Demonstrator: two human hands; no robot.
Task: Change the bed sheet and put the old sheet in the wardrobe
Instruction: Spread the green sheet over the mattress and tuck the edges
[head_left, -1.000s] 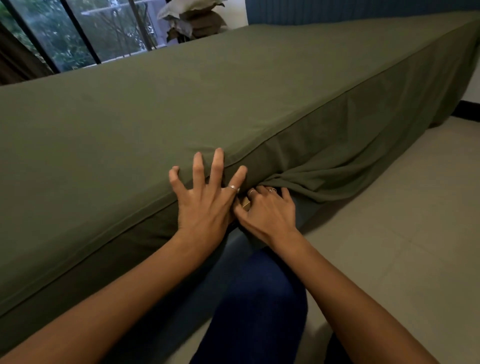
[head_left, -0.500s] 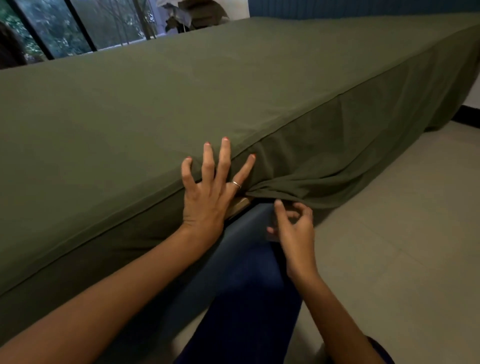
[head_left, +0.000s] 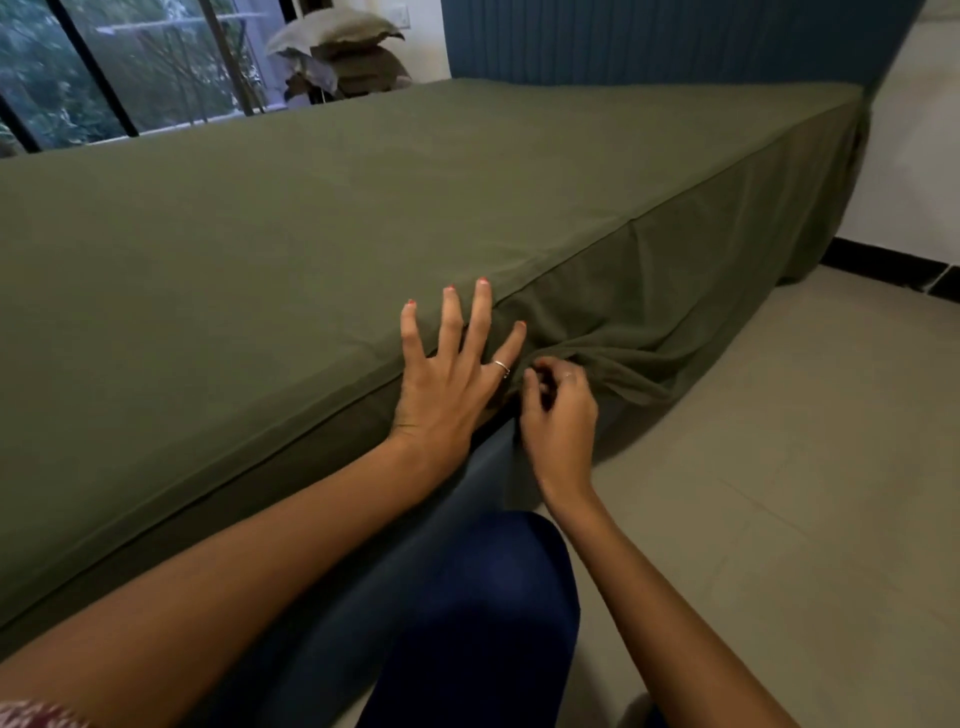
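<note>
Head view: nearest, a bent knee (head_left: 467, 613) in dark blue is seen against the bed's side. Beyond it, the left hand (head_left: 449, 384) is pressed flat on the mattress edge, fingers (head_left: 451, 319) straight and spread. Just beside it, the right hand (head_left: 561, 415) is curled, a bunched fold of the green sheet (head_left: 613, 358) pinched between its fingertips. The sheet is spread over the whole bed; it is judged soft, light and easily gathered, best taken at that loose hanging fold. Pillows (head_left: 343, 52) are stacked by the window (head_left: 130, 67).

Free room & blocks, bedside

We see open floor (head_left: 779, 493) to the rt; bed (head_left: 311, 249) walls off the lt, hanging sheet (head_left: 649, 312) bunched low, knee (head_left: 483, 597) btwn our forearms.
</note>
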